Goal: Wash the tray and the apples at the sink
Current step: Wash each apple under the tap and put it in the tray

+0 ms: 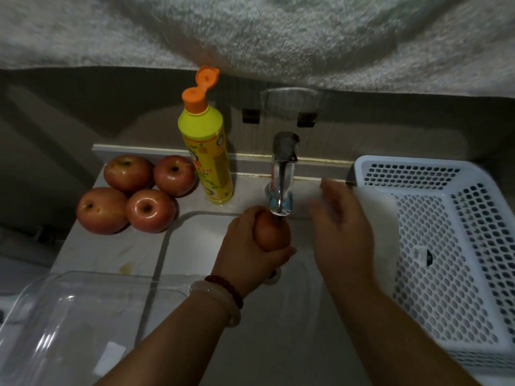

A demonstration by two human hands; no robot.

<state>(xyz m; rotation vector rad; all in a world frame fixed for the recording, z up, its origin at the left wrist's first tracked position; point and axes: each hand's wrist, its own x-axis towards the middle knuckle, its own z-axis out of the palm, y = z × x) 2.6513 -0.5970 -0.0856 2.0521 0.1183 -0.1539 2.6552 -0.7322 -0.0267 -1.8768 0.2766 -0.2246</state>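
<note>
Red and round, the apple sits in our left hand, fingers curled tight around it right under the tap over the sink, and our right hand, loose and empty, waits just beside it.

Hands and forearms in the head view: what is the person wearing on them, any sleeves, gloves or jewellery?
Both forearms are bare, with no sleeves in view, and neither hand is gloved. The left hand has two bracelets at the wrist: a string of dark red round beads and, behind it, a smooth pale translucent bangle. The right hand is motion-blurred; no jewellery shows on it.
</note>
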